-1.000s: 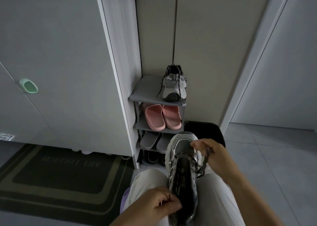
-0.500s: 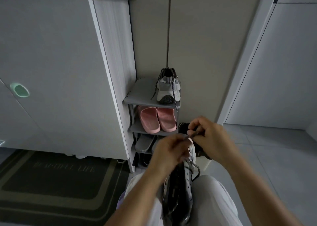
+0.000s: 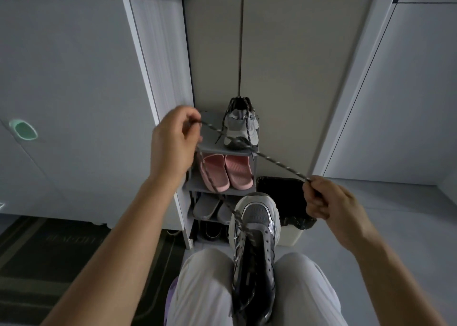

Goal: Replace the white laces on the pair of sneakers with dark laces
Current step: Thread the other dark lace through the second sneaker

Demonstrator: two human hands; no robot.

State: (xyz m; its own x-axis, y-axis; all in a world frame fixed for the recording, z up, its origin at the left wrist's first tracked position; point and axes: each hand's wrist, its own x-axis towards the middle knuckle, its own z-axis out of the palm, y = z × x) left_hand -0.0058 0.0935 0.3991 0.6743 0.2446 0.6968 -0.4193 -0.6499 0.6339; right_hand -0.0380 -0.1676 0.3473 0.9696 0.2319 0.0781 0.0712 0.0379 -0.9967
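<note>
Head view: half a second ago your hands were bunched together over the toe of the sneaker (image 3: 257,226). Now they have swung wide apart, drawing the dark lace (image 3: 277,163) taut between them. Your left hand (image 3: 173,140) has its grip pinched on the lace up by the top shelf of the shoe rack (image 3: 212,130). Your right hand (image 3: 329,202) has its grip curled tight on the far end, above the bin (image 3: 279,189). From the left hand a strand runs down to the front eyelets of the sneaker, which lies toe-away between your thighs. That reads as slack being pulled through, with most eyelets yet to thread. The other sneaker (image 3: 241,127) stands toward the right edge of the rack's top shelf, already dark-laced, with pink slippers (image 3: 226,171) on the shelf below. The taut lace crosses in front of the rack; whether it touches it, I cannot tell.
</note>
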